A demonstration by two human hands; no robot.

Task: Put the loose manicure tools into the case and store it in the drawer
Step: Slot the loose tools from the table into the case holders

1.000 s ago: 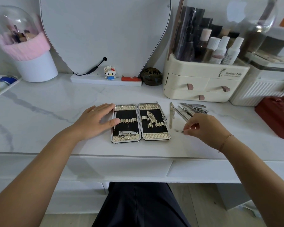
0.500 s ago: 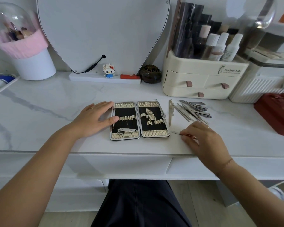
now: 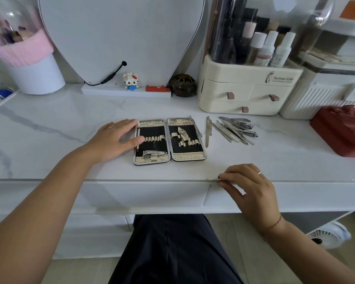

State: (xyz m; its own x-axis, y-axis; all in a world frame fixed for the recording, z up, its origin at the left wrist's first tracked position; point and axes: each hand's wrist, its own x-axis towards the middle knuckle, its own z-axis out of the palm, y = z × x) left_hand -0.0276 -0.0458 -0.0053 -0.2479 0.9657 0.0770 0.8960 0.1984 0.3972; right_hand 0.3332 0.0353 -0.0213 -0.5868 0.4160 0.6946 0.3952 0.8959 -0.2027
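At the back of our table (image 3: 49, 124) stand a big mirror (image 3: 121, 37), a little toy (image 3: 130, 80), a pink cup (image 3: 25, 50) with brushes, and a cream box (image 3: 244, 93) with three shut drawers and bottles (image 3: 271, 50) on top. A red box (image 3: 340, 132) sits at the right. The case (image 3: 189, 157) lies open and flat in the middle. Inside its left half is one clipper (image 3: 154, 153). Our left hand (image 3: 113, 138) rests flat beside it, fingers straight, thumb on the left half. A file (image 3: 207, 132) lies just right of the case, then a pile of tools (image 3: 236, 130). Our right hand (image 3: 250, 187) pinches a thin tool (image 3: 213, 179) at the table's front edge, above the shut drawer (image 3: 148, 195).
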